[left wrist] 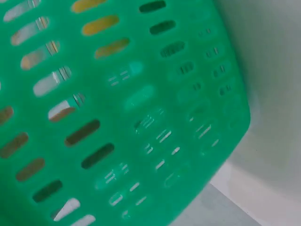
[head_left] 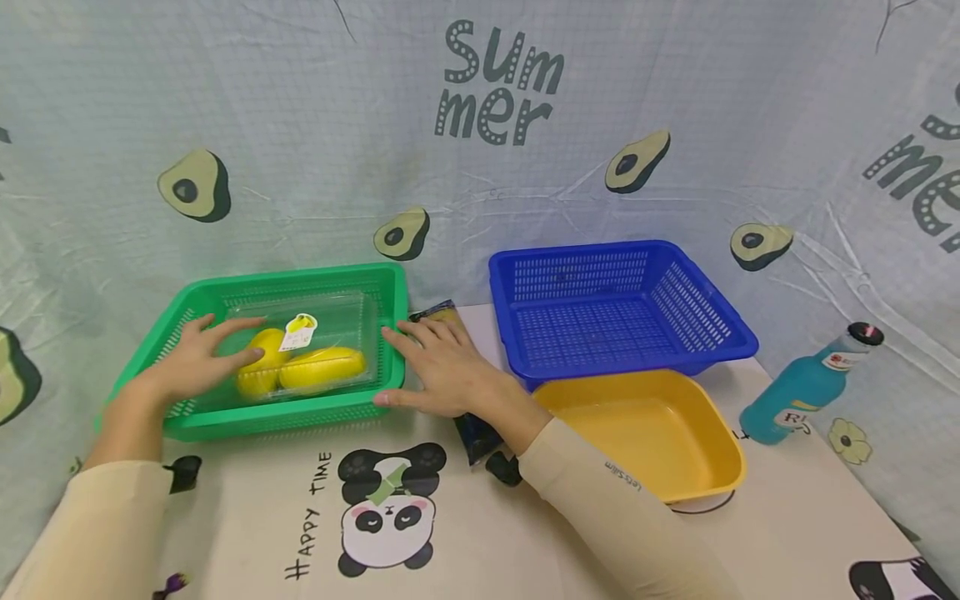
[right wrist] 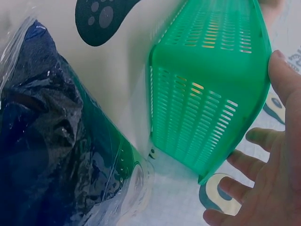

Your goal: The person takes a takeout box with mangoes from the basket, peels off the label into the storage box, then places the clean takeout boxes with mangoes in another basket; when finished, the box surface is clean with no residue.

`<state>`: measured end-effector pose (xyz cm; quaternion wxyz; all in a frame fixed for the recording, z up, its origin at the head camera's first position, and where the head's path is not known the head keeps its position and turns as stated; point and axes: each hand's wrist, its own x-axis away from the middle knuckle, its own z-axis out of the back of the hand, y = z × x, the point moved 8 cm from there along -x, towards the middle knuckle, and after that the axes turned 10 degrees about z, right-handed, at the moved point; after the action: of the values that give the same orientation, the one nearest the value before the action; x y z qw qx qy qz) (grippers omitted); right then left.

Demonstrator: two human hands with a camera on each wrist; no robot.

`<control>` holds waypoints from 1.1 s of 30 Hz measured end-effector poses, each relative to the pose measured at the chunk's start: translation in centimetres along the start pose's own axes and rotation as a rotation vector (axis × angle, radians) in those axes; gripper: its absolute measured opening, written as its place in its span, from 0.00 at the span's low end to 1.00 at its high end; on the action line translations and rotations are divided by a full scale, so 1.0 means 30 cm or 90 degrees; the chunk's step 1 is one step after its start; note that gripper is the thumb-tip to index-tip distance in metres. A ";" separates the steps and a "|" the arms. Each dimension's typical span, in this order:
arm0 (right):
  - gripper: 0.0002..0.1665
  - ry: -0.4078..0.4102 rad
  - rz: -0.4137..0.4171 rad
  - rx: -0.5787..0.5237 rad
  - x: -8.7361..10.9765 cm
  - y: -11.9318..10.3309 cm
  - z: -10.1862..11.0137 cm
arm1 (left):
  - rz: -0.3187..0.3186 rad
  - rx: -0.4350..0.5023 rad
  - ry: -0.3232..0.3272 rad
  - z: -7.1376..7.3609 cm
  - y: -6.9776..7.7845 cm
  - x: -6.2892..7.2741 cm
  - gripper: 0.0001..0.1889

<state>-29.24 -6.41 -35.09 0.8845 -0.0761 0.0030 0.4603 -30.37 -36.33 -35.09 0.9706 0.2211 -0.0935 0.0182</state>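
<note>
The left hand [head_left: 198, 358], fingers spread, reaches over the green basket [head_left: 285, 414]; whether it touches the clear box [head_left: 333, 321] inside, I can't tell. The box, with yellow fruit [head_left: 322, 369] showing through, looks thin, light, slick and easily dented, so it is best taken by opposite edges. The basket seems light, fairly stiff plastic, best held by its end rims. The right hand [head_left: 442, 371], fingers loosely spread, touches its right rim without gripping; a packet [head_left: 477, 437] lies beside.

pale avocado-print sheeting [head_left: 315, 108] behind table [head_left: 487, 542]
</note>
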 end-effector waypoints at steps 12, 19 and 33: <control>0.56 0.006 0.000 -0.015 -0.001 0.004 0.003 | -0.031 0.061 -0.018 0.031 -0.007 0.035 0.35; 0.56 0.000 0.003 -0.029 -0.003 0.002 0.001 | 0.009 0.110 -0.037 0.041 -0.044 0.063 0.37; 0.55 0.012 0.004 -0.060 0.006 0.002 0.003 | 0.017 0.139 0.040 0.111 -0.072 0.110 0.33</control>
<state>-29.18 -6.20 -35.01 0.8785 -0.1223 -0.0104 0.4617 -27.56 -39.72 -32.44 0.9429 0.3235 -0.0634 0.0483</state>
